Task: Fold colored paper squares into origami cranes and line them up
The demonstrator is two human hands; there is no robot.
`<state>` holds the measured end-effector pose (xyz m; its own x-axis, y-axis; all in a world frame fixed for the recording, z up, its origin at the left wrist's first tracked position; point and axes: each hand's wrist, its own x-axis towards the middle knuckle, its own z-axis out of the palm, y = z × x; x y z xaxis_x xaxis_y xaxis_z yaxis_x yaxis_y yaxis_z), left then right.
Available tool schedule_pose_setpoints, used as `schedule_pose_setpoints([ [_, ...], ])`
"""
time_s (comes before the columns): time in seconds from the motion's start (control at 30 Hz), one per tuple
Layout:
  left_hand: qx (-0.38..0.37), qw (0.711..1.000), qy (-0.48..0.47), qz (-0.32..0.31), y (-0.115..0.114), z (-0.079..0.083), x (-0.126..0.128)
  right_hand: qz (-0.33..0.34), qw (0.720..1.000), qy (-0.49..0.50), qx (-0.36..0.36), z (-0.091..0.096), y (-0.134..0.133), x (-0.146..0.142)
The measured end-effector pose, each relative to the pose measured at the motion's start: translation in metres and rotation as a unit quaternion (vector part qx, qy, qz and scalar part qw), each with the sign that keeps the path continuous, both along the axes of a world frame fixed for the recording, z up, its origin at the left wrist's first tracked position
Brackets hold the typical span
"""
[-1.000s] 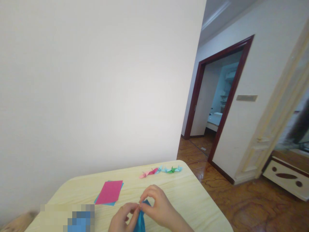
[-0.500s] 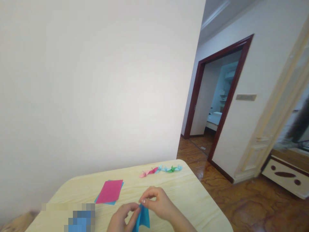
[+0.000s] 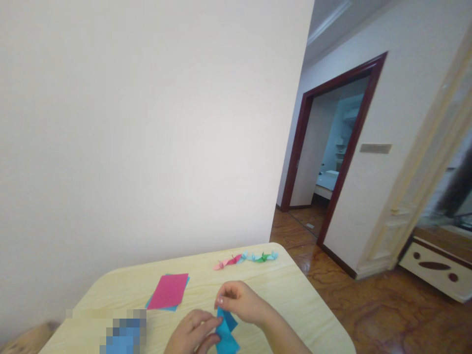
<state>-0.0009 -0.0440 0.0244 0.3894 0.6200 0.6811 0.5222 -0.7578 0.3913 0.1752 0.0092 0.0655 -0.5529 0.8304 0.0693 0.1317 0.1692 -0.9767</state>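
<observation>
Head shows pink sheet (image 3: 168,291), paper cranes (image 3: 245,258) beyond blue paper (image 3: 226,333).

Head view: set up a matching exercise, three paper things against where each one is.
1 blue folded paper
2 pink paper sheet
3 row of small folded paper cranes

A at the far edge of the pale wooden table
B between the left hand and right hand
C flat on the table, left of both hands

Pairs: 1-B, 2-C, 3-A.
</observation>
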Motion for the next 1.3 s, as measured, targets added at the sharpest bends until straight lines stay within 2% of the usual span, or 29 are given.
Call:
schedule_pose_setpoints([
  [0.13,0.096,0.995,0.027,0.008,0.003,0.0,0.002,-0.004,1.0,-0.009,0.003,0.004,-0.003,0.0],
  [0.27,0.133,0.988,0.029,0.07,0.004,0.002,-0.001,-0.14,0.98,-0.007,0.141,0.01,-0.019,0.005],
  [0.3,0.137,0.986,0.026,0.089,0.004,0.002,-0.002,-0.155,0.974,-0.018,0.161,0.01,-0.024,0.007],
  [0.4,0.143,0.981,0.028,0.13,0.005,0.004,-0.005,-0.165,0.967,-0.08,0.177,0.003,-0.038,0.008],
  [0.5,0.145,0.978,0.044,0.144,0.004,0.007,-0.005,-0.166,0.96,-0.089,0.206,-0.005,-0.044,0.004],
  [0.7,0.151,0.967,0.117,0.168,-0.002,0.01,-0.002,-0.158,0.965,-0.103,0.184,-0.002,-0.042,-0.001],
  [0.9,0.167,0.956,0.148,0.193,-0.005,0.011,-0.001,-0.166,0.961,-0.09,0.2,0.0,-0.043,0.0],
  [1.17,0.147,0.967,0.072,0.196,-0.007,0.005,-0.002,-0.169,0.97,-0.081,0.158,0.006,-0.048,0.0],
  [1.3,0.155,0.961,0.014,0.229,-0.01,-0.003,-0.003,-0.195,0.966,-0.083,0.146,0.012,-0.05,0.0],
])
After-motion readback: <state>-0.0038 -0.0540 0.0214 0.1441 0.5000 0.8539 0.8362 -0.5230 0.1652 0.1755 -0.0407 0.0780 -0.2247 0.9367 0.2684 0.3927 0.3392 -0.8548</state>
